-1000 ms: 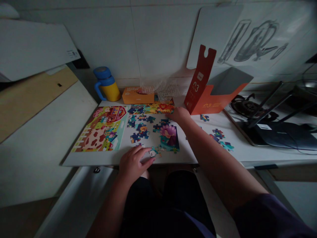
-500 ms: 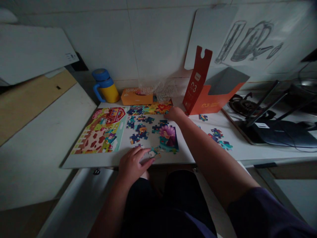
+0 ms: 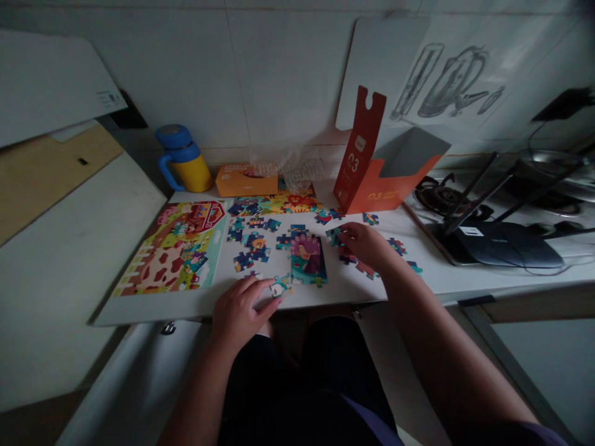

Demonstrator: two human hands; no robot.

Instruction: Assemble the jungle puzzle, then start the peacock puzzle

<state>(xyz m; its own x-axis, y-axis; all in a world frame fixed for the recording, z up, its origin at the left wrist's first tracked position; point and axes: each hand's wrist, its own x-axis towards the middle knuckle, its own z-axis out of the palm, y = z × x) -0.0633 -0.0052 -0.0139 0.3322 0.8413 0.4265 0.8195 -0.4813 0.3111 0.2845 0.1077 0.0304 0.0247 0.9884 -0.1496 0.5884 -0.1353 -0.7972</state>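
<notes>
Most of our puzzle looks undone. The peacock section [image 3: 308, 260] lies flat near the front of the counter [image 3: 149, 308], between our two hands, and it seems to be the largest joined part; we cannot tell how many pieces make it up. A dark blue piece [image 3: 298, 230] sits at its upper left, either locked in or merely touching.

Our right hand [image 3: 341, 233] has its fingertips together on a teal piece [image 3: 333, 236], to the right of the peacock section and apart from it. Our left hand [image 3: 276, 292] rests at the front edge with thumb and fingers apart, a pale piece [image 3: 279, 285] lying at the tips and apparently not gripped.

What remains, we judge, is plenty: a loose cluster [image 3: 253, 248] on the left, red pieces [image 3: 365, 269] below the right hand, and more pieces [image 3: 324, 217] near the open red box [image 3: 388, 193]. A few in the cluster may already be linked, but they are too small to be sure.

The farm picture [image 3: 171, 251] at left looks whole, as does the lion picture [image 3: 297, 201], partly covered behind; whether either is built from pieces, we cannot say.
</notes>
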